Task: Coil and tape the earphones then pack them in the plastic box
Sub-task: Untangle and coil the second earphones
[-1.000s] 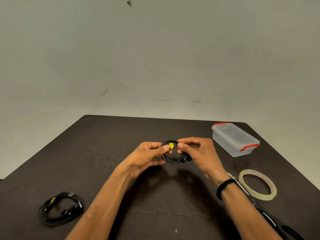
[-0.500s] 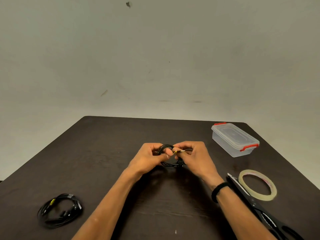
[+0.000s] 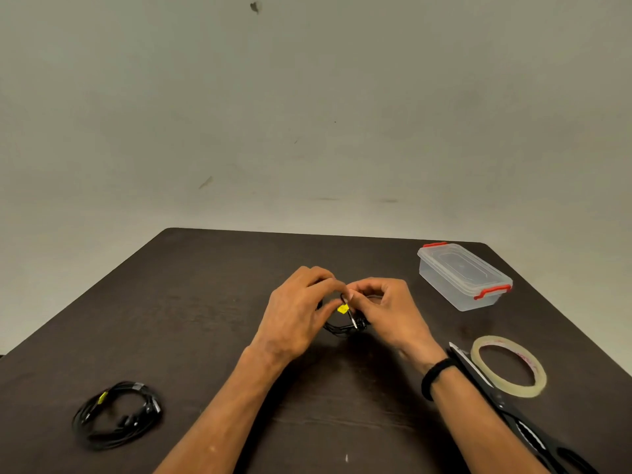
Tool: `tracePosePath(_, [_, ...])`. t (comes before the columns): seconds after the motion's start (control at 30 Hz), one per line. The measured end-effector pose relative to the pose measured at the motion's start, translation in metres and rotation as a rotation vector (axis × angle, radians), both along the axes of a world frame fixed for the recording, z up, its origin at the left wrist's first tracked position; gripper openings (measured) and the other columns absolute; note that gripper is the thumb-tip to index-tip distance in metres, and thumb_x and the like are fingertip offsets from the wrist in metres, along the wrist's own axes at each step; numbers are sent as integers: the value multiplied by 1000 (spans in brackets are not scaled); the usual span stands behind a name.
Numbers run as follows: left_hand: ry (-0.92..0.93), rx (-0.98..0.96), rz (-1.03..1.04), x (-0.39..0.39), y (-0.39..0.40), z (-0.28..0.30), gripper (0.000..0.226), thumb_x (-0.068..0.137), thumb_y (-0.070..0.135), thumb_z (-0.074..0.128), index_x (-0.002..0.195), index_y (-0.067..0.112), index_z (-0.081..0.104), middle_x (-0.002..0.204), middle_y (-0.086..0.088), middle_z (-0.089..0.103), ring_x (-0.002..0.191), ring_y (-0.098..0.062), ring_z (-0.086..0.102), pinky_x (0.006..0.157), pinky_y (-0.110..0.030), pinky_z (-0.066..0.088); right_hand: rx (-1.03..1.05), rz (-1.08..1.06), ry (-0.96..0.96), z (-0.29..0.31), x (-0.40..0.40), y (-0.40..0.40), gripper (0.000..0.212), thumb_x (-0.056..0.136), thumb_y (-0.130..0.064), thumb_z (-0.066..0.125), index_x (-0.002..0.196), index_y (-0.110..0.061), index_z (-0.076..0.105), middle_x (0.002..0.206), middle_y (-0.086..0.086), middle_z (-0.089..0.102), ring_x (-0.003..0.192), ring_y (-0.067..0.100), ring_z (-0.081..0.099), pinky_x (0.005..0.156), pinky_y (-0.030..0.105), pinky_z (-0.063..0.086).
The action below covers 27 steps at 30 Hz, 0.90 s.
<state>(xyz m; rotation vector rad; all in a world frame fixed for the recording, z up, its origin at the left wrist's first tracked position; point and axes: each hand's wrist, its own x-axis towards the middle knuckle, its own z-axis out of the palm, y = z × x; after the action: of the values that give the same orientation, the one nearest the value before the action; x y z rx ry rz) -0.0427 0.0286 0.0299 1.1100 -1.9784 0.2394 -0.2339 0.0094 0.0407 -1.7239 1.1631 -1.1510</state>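
Pinching the coiled earphones [image 3: 343,323] between them, left hand [image 3: 297,313] and right hand [image 3: 390,311]

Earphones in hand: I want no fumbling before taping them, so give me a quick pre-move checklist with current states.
1. Coiled earphones held by left hand and right hand: ok.
2. Grip secure enough to free one hand: cannot tell.
3. Tape roll lying beside the right wrist: ok.
4. Scissors nearby: ok.
5. Plastic box open for packing: not ok, lid on.
6. Tape already on this coil: cannot tell.
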Motion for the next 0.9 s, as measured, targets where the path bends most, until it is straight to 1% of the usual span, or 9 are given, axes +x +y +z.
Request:
tracePosePath(0.07, [68, -21, -20, 0, -3, 1, 20, 95, 37, 68, 108, 26, 77, 109, 13, 70, 100, -8, 63, 83, -31, 56, 5, 10, -28, 2, -1, 0, 11, 97, -21, 77, 88, -22, 83, 75, 3, 79, 70, 10, 72, 73, 30, 59])
tracePosePath(0.1, [167, 19, -41, -1, -3, 1, 21, 96, 38, 68, 106, 24, 79, 105, 13, 73, 98, -6, 66, 83, -30, 57, 9, 15, -39, 2, -1, 0, 9, 97, -21, 77, 91, -23, 83, 76, 3, 79, 71, 10, 73, 73, 29, 59])
tracePosePath(0.27, [888, 473, -127, -7, -3, 9, 15, 99, 23, 71, 95, 9, 77, 76, -5, 77, 68, -18, 74, 65, -33, 61, -42, 73, 33, 3, 0, 0, 14, 96, -15, 78, 108, -19, 82, 89, 0, 82, 82, 13, 80, 80, 29, 63])
tracePosePath(0.33, [1082, 584, -165, -5, -2, 12, 18, 99, 20, 70, 97, 4, 77, 79, -10, 77, 68, -18, 72, 63, -30, 60, -53, 62, 53, 2, 1, -1, 16, 93, -14, 80, 108, -21, 82, 89, -2, 82, 81, 9, 79, 78, 23, 61])
tracePosePath(0.43, [1265, 728, -192, -3, 1, 17, 20, 98, 19, 70, 101, 0, 77, 85, -17, 77, 67, -15, 70, 62, -24, 60, -79, 48, 59, 3, -1, -3, 16, 90, -16, 84, 106, -20, 83, 88, -5, 82, 83, 5, 77, 78, 20, 58])
tracePosePath(0.6, [1609, 909, -259, 1, 2, 19, 33, 95, 2, 71, 124, 10, 58, 86, -22, 78, 61, -18, 71, 56, -25, 61, -120, 47, 81, 4, -3, -2, 14, 91, -19, 84, 104, -25, 83, 92, -9, 82, 88, 8, 77, 85, 35, 63])
tracePosePath(0.67, [1617, 960, -268, 1, 3, 19, 29, 96, 2, 68, 123, 7, 59, 84, -19, 78, 60, -16, 70, 56, -23, 60, -132, 39, 76, 4, -4, -2, 14, 91, -20, 84, 104, -26, 83, 93, -9, 82, 90, 8, 77, 85, 35, 63])
tracePosePath(0.77, [1451, 1006, -274, 0, 3, 18, 28, 101, 12, 65, 122, -5, 67, 87, -16, 78, 65, -15, 70, 62, -23, 60, -127, 5, 28, 4, -4, -3, 14, 90, -20, 85, 102, -26, 83, 93, -10, 82, 90, 7, 77, 85, 31, 62])
tracePosePath(0.9, [1206, 994, -268, 1, 1, 16, 39, 95, 41, 72, 109, 5, 78, 94, -11, 78, 78, -16, 70, 76, -29, 60, -112, -59, -66, 4, -4, -5, 14, 88, -17, 86, 100, -22, 84, 90, -7, 82, 87, 8, 78, 82, 28, 60])
